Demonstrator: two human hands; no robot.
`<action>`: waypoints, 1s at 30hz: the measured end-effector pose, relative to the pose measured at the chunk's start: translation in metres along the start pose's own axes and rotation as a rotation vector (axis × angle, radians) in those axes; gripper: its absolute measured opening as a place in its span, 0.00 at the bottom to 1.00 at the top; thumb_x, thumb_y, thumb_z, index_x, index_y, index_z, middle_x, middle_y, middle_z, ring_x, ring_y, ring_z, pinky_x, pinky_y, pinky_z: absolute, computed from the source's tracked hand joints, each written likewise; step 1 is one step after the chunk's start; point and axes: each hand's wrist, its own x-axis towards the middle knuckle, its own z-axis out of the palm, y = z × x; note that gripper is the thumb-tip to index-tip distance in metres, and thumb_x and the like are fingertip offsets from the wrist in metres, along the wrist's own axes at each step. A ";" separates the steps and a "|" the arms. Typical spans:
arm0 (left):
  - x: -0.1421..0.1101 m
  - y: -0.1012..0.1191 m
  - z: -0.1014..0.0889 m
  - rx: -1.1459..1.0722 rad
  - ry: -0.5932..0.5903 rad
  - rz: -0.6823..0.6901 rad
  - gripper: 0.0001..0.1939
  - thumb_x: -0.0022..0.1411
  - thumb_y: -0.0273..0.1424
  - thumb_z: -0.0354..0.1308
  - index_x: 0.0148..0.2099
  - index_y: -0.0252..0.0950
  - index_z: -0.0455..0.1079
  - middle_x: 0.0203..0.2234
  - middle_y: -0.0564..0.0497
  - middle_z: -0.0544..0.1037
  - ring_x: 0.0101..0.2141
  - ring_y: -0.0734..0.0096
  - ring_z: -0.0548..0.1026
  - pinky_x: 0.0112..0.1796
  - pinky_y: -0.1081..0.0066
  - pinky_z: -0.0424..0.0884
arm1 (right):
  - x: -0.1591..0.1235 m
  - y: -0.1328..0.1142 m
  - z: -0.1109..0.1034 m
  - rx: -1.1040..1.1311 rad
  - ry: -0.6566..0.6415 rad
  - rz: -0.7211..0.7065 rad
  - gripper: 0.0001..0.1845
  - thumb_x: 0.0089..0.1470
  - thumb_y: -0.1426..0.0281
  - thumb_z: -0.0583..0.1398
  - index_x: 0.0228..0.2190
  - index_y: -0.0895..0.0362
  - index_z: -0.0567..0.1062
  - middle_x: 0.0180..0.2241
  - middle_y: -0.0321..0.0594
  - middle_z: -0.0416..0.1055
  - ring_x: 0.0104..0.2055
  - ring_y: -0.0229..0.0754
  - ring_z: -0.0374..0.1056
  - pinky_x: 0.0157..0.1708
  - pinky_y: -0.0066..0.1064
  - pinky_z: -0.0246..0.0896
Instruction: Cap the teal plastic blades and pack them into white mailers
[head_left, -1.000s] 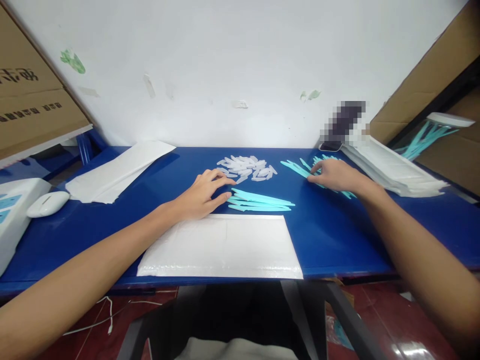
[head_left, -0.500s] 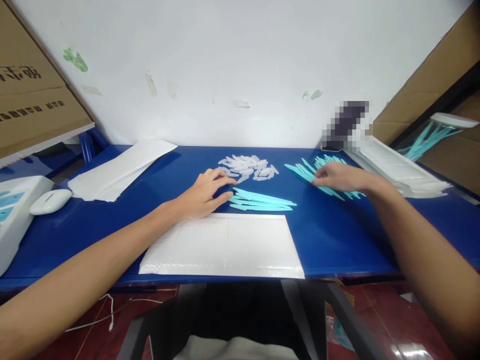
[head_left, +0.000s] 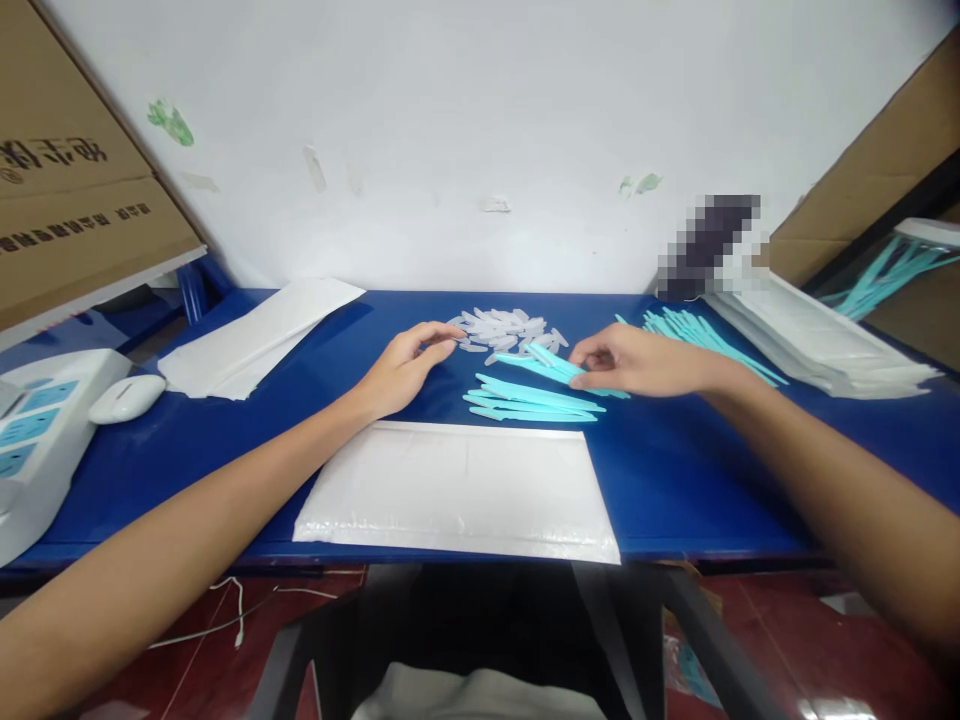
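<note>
My right hand (head_left: 634,362) is closed on several turquoise eyebrow razors (head_left: 531,366), holding them over the blue table just in front of the white caps. Beside the left edge of the pile of small translucent white caps (head_left: 504,326) is my left hand (head_left: 409,368), its thumb and fingers loosely curved and apart, with nothing visible in it. Between the hands and a white padded mailer (head_left: 457,490), a small row of turquoise razors (head_left: 529,402) lies on the table. A larger heap of razors (head_left: 694,335) lies to the right, partly behind my right hand.
White mailers (head_left: 255,345) lie at the back left, and a stack of them (head_left: 832,350) is at the right. A power strip (head_left: 52,440) and a white oval device (head_left: 127,399) sit at the left. Cardboard (head_left: 82,200) rises on the left; a pixelated dark object (head_left: 709,245) stands at the back.
My right hand has moved left from the razor heap, bringing several razors with it. My left hand has shifted slightly back, away from the row of razors and toward the caps.
</note>
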 end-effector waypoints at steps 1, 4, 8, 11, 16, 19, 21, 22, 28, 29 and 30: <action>0.001 -0.001 0.000 -0.060 0.040 -0.038 0.18 0.66 0.41 0.56 0.51 0.36 0.76 0.46 0.45 0.79 0.49 0.58 0.75 0.49 0.62 0.68 | 0.007 -0.004 0.000 -0.018 -0.032 -0.015 0.18 0.57 0.55 0.62 0.25 0.55 0.70 0.20 0.30 0.56 0.23 0.35 0.49 0.26 0.32 0.46; 0.004 -0.002 -0.001 -0.196 0.111 -0.120 0.16 0.63 0.39 0.58 0.47 0.36 0.78 0.39 0.47 0.80 0.42 0.64 0.76 0.41 0.68 0.69 | 0.027 -0.010 -0.002 -0.054 -0.126 -0.014 0.15 0.55 0.57 0.63 0.29 0.56 0.75 0.21 0.32 0.60 0.24 0.36 0.53 0.26 0.33 0.47; 0.014 -0.002 -0.008 -0.296 0.100 -0.197 0.13 0.60 0.36 0.59 0.42 0.34 0.77 0.31 0.49 0.77 0.31 0.71 0.74 0.31 0.73 0.68 | 0.038 -0.008 -0.001 0.028 -0.191 -0.018 0.18 0.55 0.54 0.64 0.31 0.58 0.77 0.23 0.33 0.63 0.25 0.36 0.55 0.26 0.32 0.49; 0.030 -0.004 -0.016 -0.195 0.021 -0.224 0.12 0.61 0.36 0.58 0.42 0.34 0.76 0.28 0.51 0.75 0.25 0.73 0.71 0.24 0.73 0.63 | 0.034 -0.005 0.004 0.106 -0.130 -0.037 0.19 0.54 0.52 0.65 0.28 0.57 0.75 0.21 0.31 0.60 0.25 0.35 0.52 0.26 0.32 0.47; 0.055 -0.010 -0.006 0.209 -0.063 0.027 0.14 0.65 0.36 0.55 0.42 0.33 0.78 0.24 0.53 0.74 0.25 0.72 0.69 0.29 0.72 0.63 | 0.028 0.000 0.014 0.113 0.051 -0.058 0.21 0.55 0.52 0.64 0.23 0.56 0.71 0.19 0.28 0.51 0.23 0.34 0.46 0.26 0.32 0.45; 0.057 -0.011 0.009 0.329 -0.151 0.211 0.14 0.64 0.36 0.56 0.42 0.34 0.79 0.20 0.55 0.70 0.23 0.74 0.65 0.30 0.72 0.62 | 0.027 0.005 0.017 0.067 0.118 -0.075 0.20 0.56 0.54 0.63 0.23 0.56 0.72 0.19 0.29 0.52 0.23 0.34 0.46 0.26 0.31 0.44; 0.054 -0.011 0.016 0.354 -0.229 0.290 0.14 0.65 0.36 0.56 0.45 0.35 0.80 0.18 0.57 0.65 0.22 0.74 0.62 0.29 0.72 0.61 | 0.027 0.008 0.017 0.071 0.161 -0.068 0.19 0.56 0.55 0.62 0.23 0.56 0.73 0.19 0.29 0.51 0.23 0.34 0.46 0.26 0.31 0.44; 0.051 -0.011 0.017 0.365 -0.262 0.314 0.15 0.66 0.35 0.55 0.47 0.36 0.80 0.18 0.58 0.64 0.21 0.74 0.62 0.29 0.72 0.61 | 0.026 0.010 0.017 0.081 0.182 -0.053 0.19 0.56 0.55 0.62 0.23 0.56 0.74 0.19 0.29 0.51 0.23 0.34 0.46 0.26 0.31 0.44; 0.044 -0.002 0.002 0.668 -0.443 0.433 0.24 0.70 0.30 0.45 0.61 0.41 0.75 0.35 0.49 0.76 0.33 0.66 0.73 0.37 0.69 0.66 | 0.025 0.018 0.019 0.020 0.376 0.014 0.17 0.57 0.56 0.61 0.27 0.56 0.76 0.18 0.29 0.51 0.22 0.35 0.48 0.26 0.32 0.44; 0.044 0.000 -0.002 0.741 -0.459 0.443 0.24 0.71 0.31 0.45 0.62 0.43 0.74 0.37 0.48 0.76 0.36 0.64 0.74 0.38 0.68 0.66 | 0.026 0.018 0.019 -0.036 0.417 -0.006 0.17 0.57 0.56 0.60 0.26 0.56 0.75 0.19 0.30 0.53 0.23 0.35 0.50 0.27 0.33 0.45; 0.043 0.001 -0.006 0.799 -0.466 0.446 0.24 0.71 0.32 0.45 0.63 0.44 0.73 0.39 0.47 0.75 0.38 0.63 0.74 0.38 0.68 0.67 | 0.027 0.018 0.020 -0.096 0.457 -0.034 0.17 0.58 0.57 0.60 0.26 0.56 0.74 0.21 0.31 0.56 0.24 0.36 0.52 0.28 0.33 0.47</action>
